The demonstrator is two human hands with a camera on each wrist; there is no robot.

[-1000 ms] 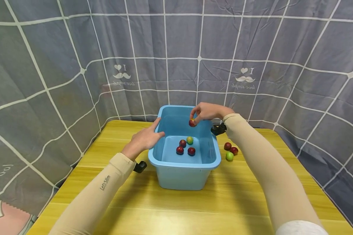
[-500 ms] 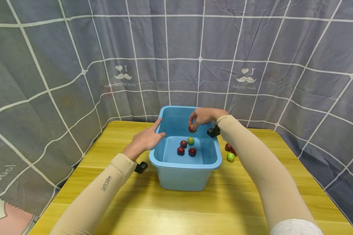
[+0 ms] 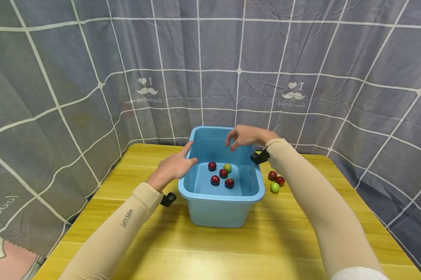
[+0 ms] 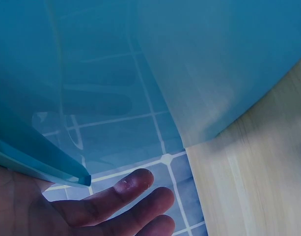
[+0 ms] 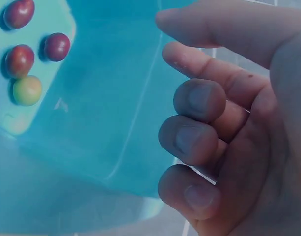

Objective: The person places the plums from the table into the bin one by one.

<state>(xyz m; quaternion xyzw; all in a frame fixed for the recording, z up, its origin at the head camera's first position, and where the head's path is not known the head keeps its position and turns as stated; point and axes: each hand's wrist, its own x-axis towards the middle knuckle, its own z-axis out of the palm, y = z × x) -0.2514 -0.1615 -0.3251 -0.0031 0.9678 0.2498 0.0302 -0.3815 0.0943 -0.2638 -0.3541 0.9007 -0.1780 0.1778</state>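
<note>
A blue plastic tub point(image 3: 221, 198) stands on the table with several dark red plums point(image 3: 215, 180) and one green plum point(image 3: 227, 168) on its floor. My left hand point(image 3: 175, 164) rests on the tub's left rim, thumb over the inside. Its fingers point(image 4: 133, 184) lie loosely extended outside the wall in the left wrist view. Above the tub's far right part hovers my right hand point(image 3: 247, 136), holding nothing. In the right wrist view its thumb and index finger are apart, and the other fingers point(image 5: 189, 142) are loosely curled.
Right of the tub, two red plums point(image 3: 272, 175) and one green plum point(image 3: 275, 187) lie together on the wooden table point(image 3: 210, 252). A grey checked curtain point(image 3: 217, 89) hangs close behind the table and along both sides.
My right hand lowered a red plum into the tub, let it go, and rose back slightly right. One more red plum now lies on the tub floor. The left hand stayed at the rim.
</note>
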